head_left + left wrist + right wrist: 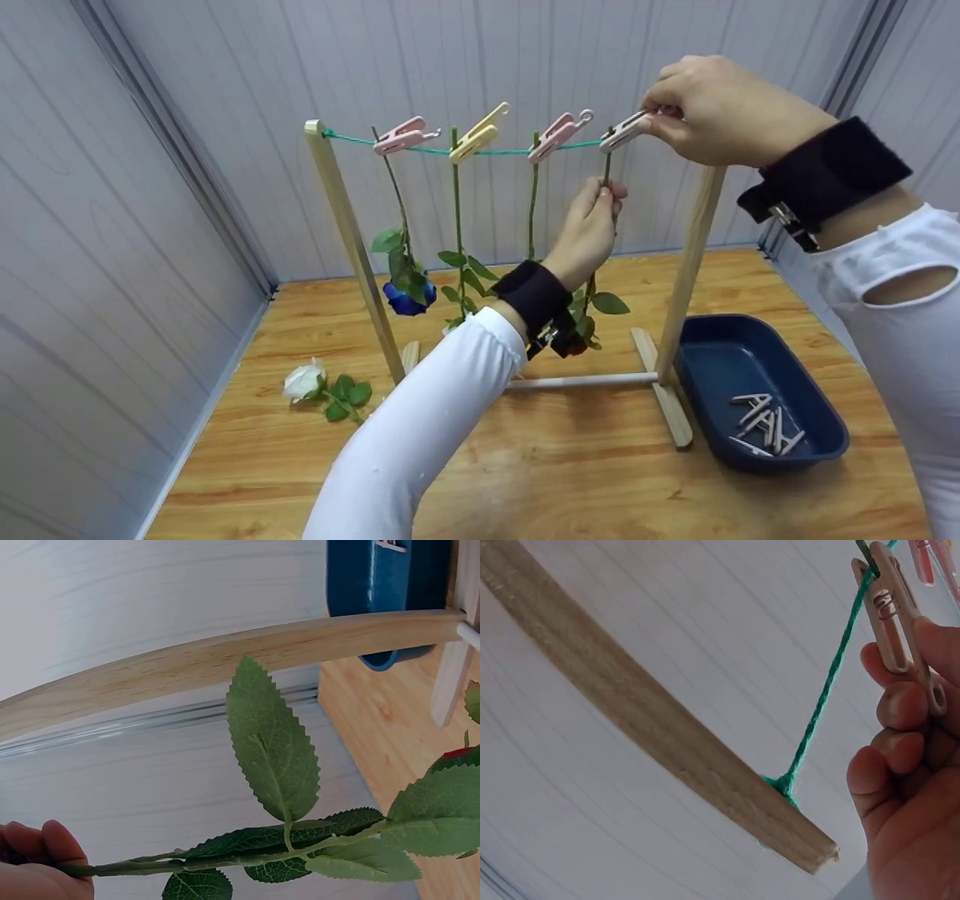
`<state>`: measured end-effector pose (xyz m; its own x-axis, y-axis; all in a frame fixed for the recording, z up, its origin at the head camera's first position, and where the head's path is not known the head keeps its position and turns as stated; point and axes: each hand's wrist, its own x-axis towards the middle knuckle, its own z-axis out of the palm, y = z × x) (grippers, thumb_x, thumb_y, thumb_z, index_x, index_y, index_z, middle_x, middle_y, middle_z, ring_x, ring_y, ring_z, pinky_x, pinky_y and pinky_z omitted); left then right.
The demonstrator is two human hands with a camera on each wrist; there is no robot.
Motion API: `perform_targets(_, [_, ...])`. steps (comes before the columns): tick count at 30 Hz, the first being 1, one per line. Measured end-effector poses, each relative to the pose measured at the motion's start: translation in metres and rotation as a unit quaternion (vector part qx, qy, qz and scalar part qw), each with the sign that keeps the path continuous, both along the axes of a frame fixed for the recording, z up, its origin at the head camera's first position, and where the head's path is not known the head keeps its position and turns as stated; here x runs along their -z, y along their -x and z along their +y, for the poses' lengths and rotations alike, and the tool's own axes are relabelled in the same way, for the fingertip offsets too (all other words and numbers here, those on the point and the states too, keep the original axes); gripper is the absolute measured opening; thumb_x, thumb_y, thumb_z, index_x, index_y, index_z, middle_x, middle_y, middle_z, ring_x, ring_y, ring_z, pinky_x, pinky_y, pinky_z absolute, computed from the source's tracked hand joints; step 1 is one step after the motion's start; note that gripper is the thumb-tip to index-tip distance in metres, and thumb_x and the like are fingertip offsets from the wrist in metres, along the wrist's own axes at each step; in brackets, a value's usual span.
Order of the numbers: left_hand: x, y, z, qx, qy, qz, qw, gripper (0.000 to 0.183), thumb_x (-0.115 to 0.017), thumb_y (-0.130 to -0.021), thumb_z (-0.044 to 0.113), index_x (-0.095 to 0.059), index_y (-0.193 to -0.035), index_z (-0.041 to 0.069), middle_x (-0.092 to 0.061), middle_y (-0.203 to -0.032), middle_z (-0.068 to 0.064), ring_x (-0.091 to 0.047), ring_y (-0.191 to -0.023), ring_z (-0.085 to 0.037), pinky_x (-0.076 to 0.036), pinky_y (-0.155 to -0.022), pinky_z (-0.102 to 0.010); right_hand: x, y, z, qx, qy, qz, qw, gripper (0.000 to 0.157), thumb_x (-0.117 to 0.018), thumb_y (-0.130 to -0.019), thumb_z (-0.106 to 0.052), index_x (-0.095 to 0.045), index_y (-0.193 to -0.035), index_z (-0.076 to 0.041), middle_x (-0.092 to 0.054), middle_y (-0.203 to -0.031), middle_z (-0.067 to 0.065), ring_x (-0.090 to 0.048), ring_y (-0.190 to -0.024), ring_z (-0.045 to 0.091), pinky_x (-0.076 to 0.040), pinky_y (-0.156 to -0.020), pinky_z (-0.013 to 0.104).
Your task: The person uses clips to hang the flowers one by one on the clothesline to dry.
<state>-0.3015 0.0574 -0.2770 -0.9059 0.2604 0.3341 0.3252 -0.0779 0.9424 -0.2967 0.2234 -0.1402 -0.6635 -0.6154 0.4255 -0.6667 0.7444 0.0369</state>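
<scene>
My right hand (716, 112) pinches a pale clothespin (622, 133) at the right part of a green string (502, 152). In the right wrist view, the pin's jaws sit over the string and a green stem. Just below, my left hand (589, 236) grips the stem (142, 866) of an upside-down flower with green leaves (610, 303); a bit of red petal (456, 754) shows low down. Further left hang a blue rose (409, 294) from a pink clothespin (401, 136), and stems from a yellow clothespin (474, 142) and another pink one (556, 139).
The string runs between two wooden posts (349, 247) joined by a low crossbar (585, 382). A white rose (304, 381) lies on the wooden table (570, 480) at left. Several clothespins (769, 427) lie in a dark blue basin (720, 345) beside the right foot.
</scene>
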Motion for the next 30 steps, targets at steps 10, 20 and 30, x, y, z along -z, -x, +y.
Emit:
perform_targets(10, [-0.001,-0.002,-0.002,0.005,0.003,0.023,0.9997,0.03,-0.023,-0.12,0.011,-0.05,-0.118,0.0,-0.039,-0.093,-0.001,-0.035,-0.075,-0.009,-0.032,-0.069,-0.019,-0.003,0.001,0.0,0.005,-0.024,-0.004,1.0,0.029,-0.057,-0.11,-0.009,-0.075,-0.116,0.013,-0.071,-0.111,0.03,-0.06,-0.098,0.041,-0.047,-0.082,0.053])
perform_targets(20, [-0.003,-0.002,-0.006,-0.006,0.013,0.041,0.9991,0.031,-0.028,-0.12,0.011,-0.053,-0.132,-0.003,-0.052,-0.102,-0.004,-0.05,-0.091,-0.013,-0.044,-0.085,-0.02,-0.005,0.0,0.001,0.017,0.041,0.028,0.999,0.043,-0.063,-0.109,-0.016,-0.063,-0.139,0.014,-0.066,-0.102,0.027,-0.056,-0.092,0.035,-0.046,-0.08,0.04])
perform_targets(30, [-0.003,-0.008,-0.011,-0.046,0.043,0.054,0.9966,0.044,-0.049,-0.116,0.013,-0.043,-0.158,-0.001,-0.059,-0.152,-0.019,-0.059,-0.137,-0.027,-0.048,-0.111,-0.025,0.002,-0.01,0.015,-0.013,0.134,0.107,0.985,0.042,-0.07,-0.104,-0.012,-0.065,-0.14,0.008,-0.054,-0.083,0.015,-0.033,-0.075,0.006,-0.027,-0.075,0.026])
